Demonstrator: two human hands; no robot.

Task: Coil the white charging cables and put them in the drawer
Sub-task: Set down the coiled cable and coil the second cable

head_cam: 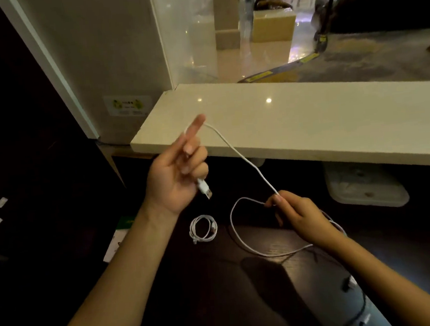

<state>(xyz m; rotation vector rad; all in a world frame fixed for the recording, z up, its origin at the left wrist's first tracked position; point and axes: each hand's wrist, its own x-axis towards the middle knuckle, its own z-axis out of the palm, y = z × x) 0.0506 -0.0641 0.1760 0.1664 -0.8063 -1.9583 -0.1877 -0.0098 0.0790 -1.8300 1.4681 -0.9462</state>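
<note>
Nearest us, the left forearm (120, 286) and right forearm (387, 280) reach in over the dark desk (205, 279). The left hand (176, 171) curls its lower fingers round the USB plug (204, 188), index finger straight up, and the white cable (242, 158) passes behind the fingertip. The right hand (296, 217) pinches that cable further along, and the slack loops onto the desk. One coiled cable (203, 228) lies between the arms. Coiling looks barely begun. Next, the right hand must wrap the run round the left fingers. No drawer is in sight.

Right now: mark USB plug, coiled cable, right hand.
USB plug (205, 189): head view, white housing.
coiled cable (192, 230): head view, left arc of ring.
right hand (299, 219): head view, back of hand.
</note>
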